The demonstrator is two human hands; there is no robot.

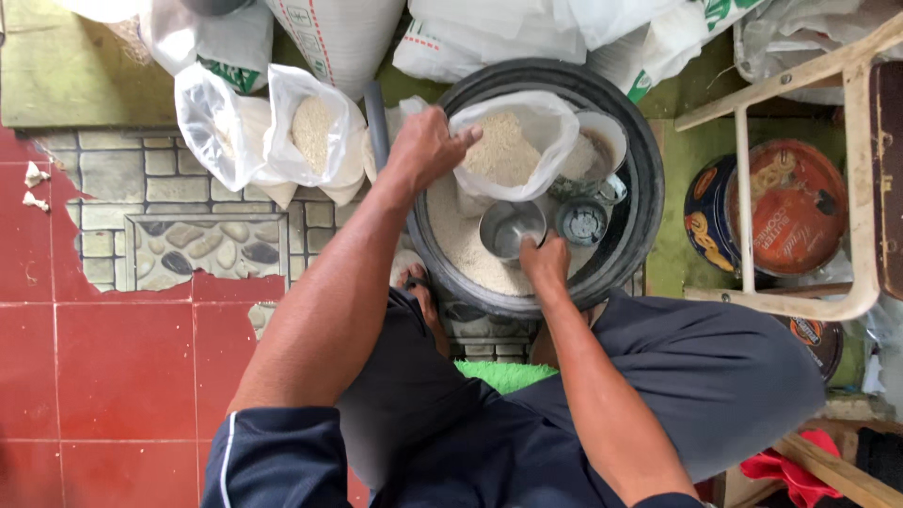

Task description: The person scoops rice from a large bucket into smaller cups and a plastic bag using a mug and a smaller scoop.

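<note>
Two hands are at work over the black basin [649, 179] of rice. I see my left hand [425, 146] clenched on the rim of the clear plastic bag [527, 141], holding its mouth open, and my right hand [546, 259] gripping the metal cup [511, 226]. To do this well, I judge the mouth should stay wide and upright — the cup tipped slowly over it. The bag stands in the basin, touching my left hand, just beyond the cup.

Bare forearms, dark navy short sleeves [277, 452] white-piped, dark grey trousers [715, 376].
</note>
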